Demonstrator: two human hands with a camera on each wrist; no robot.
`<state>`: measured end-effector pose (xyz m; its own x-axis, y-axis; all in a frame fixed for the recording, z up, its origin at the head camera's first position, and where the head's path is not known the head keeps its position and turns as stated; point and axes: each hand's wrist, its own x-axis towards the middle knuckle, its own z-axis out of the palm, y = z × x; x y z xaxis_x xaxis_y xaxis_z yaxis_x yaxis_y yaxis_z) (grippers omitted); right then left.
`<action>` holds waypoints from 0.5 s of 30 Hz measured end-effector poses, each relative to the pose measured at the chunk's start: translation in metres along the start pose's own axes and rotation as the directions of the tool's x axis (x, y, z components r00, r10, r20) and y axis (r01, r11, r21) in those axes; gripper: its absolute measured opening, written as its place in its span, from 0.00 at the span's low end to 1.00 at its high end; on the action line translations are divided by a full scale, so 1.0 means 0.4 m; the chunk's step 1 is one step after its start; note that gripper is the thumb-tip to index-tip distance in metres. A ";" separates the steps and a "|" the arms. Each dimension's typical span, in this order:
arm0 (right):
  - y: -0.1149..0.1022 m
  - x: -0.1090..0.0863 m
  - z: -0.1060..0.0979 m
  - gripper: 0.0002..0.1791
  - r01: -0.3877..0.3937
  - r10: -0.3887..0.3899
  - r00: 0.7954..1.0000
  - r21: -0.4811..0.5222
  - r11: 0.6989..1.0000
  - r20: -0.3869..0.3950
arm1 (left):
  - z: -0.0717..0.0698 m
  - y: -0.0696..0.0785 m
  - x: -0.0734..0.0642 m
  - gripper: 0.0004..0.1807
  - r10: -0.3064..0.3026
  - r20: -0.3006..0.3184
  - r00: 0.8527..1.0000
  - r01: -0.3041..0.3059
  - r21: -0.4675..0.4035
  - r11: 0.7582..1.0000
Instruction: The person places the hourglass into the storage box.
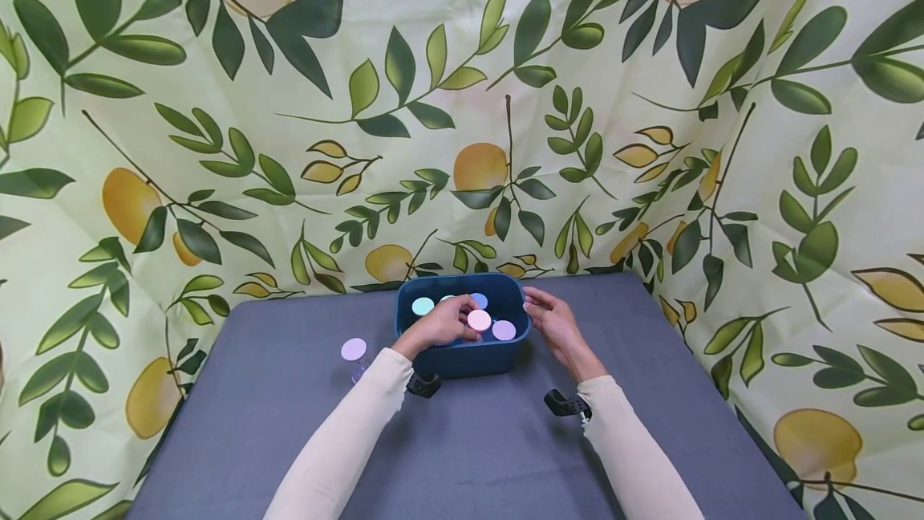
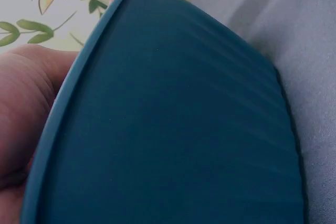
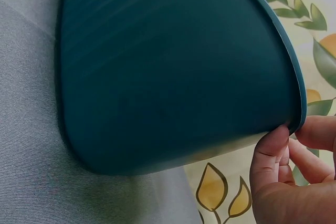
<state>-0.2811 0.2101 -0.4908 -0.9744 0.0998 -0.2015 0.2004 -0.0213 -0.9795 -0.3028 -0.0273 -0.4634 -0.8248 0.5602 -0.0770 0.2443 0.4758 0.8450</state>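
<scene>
A dark blue bin (image 1: 462, 361) stands on the table and contains several small containers with round pastel lids. My left hand (image 1: 447, 322) reaches over its near rim and grips a container with a pale pink lid (image 1: 479, 321); the container's body is hidden. Around it inside the bin are a mint lid (image 1: 423, 306), a blue lid (image 1: 479, 301) and a lilac lid (image 1: 504, 331). In the left wrist view, the bin wall (image 2: 173, 108) covers most of that hand. My right hand (image 1: 552, 319) pinches the bin's right rim, thumb (image 3: 272, 156) outside at the corner.
Left of the bin, a clear container with a lilac lid (image 1: 354, 349) stands on the grey-blue tabletop (image 1: 289, 408), close to my left forearm. A cloth (image 1: 404, 199) printed with fruit and leaves hangs behind the table and along its sides.
</scene>
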 end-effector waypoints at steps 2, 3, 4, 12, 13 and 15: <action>0.000 0.000 0.001 0.23 -0.002 0.002 1.000 0.001 1.000 0.000 | 0.003 0.000 0.001 0.22 0.003 0.005 1.000 -0.003 0.019 1.000; 0.001 0.000 0.001 0.23 -0.001 0.001 1.000 -0.003 1.000 0.000 | 0.003 0.000 0.001 0.21 0.002 0.006 1.000 -0.002 0.025 1.000; 0.001 0.000 0.002 0.23 0.001 -0.001 1.000 -0.007 1.000 0.000 | 0.004 -0.001 0.001 0.21 0.002 0.006 1.000 -0.002 0.026 1.000; 0.000 0.001 0.001 0.23 0.002 -0.002 1.000 0.000 1.000 0.001 | 0.005 -0.008 0.006 0.16 -0.003 0.054 0.999 -0.001 0.073 0.997; 0.000 0.002 0.001 0.23 0.000 0.000 1.000 0.004 1.000 -0.001 | 0.006 -0.009 0.008 0.16 -0.003 0.062 0.998 -0.002 0.084 0.996; -0.001 0.002 0.001 0.23 0.000 0.000 1.000 0.009 1.000 -0.002 | 0.006 -0.010 0.009 0.14 -0.011 0.078 0.997 0.003 0.105 0.994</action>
<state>-0.2818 0.2098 -0.4907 -0.9741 0.1015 -0.2019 0.1998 -0.0302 -0.9794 -0.3054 -0.0255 -0.4684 -0.7851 0.6061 -0.1272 0.2944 0.5460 0.7844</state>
